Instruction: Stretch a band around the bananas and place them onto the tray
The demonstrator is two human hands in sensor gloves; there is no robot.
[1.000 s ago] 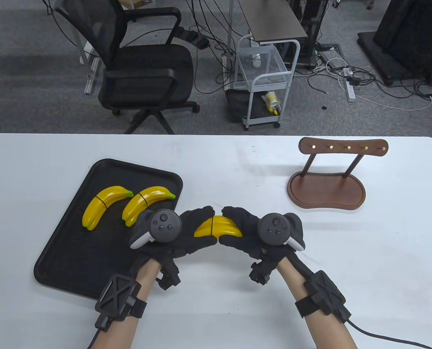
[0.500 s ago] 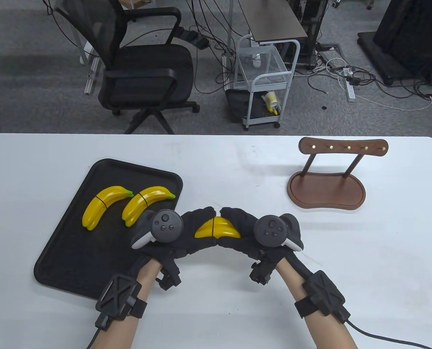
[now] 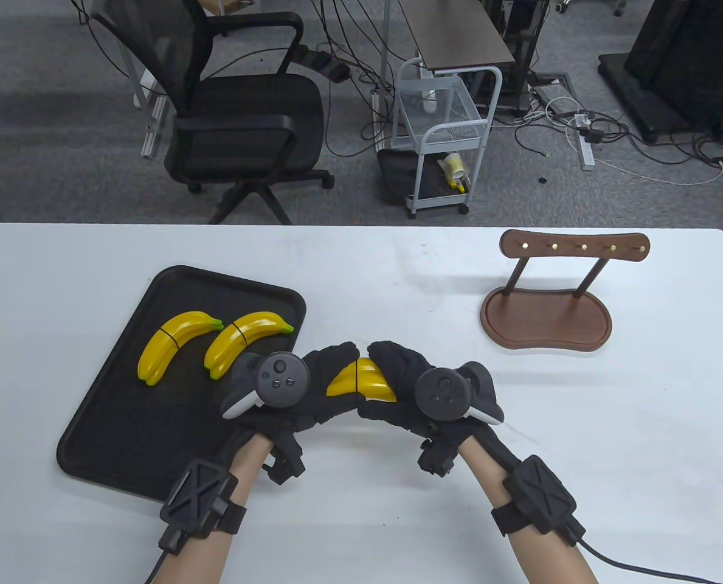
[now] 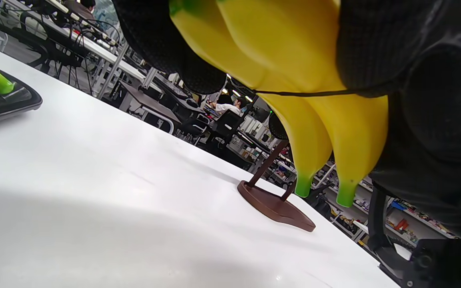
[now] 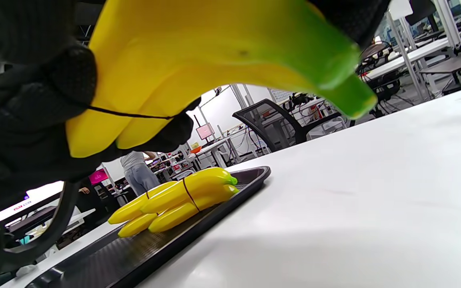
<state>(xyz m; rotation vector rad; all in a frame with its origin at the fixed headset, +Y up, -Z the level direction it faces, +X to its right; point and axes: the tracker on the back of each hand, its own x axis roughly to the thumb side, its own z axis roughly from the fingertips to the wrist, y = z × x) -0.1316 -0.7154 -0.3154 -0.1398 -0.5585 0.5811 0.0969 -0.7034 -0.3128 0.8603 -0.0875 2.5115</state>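
Note:
A yellow banana bunch with a thin black band round its middle hangs above the table, just right of the black tray. My left hand grips its left end and my right hand grips its right end. From the left wrist the bunch shows green tips pointing down and the band across it. The right wrist view shows the bunch and band close up. Two banded bunches lie on the tray.
A brown wooden rack with small pegs stands on the white table at the right. An office chair and a white cart stand on the floor beyond the table's far edge.
Both hands have drawn closer together round the bunch. My right hand shifted left and slightly up, covering more of the bananas' right end.

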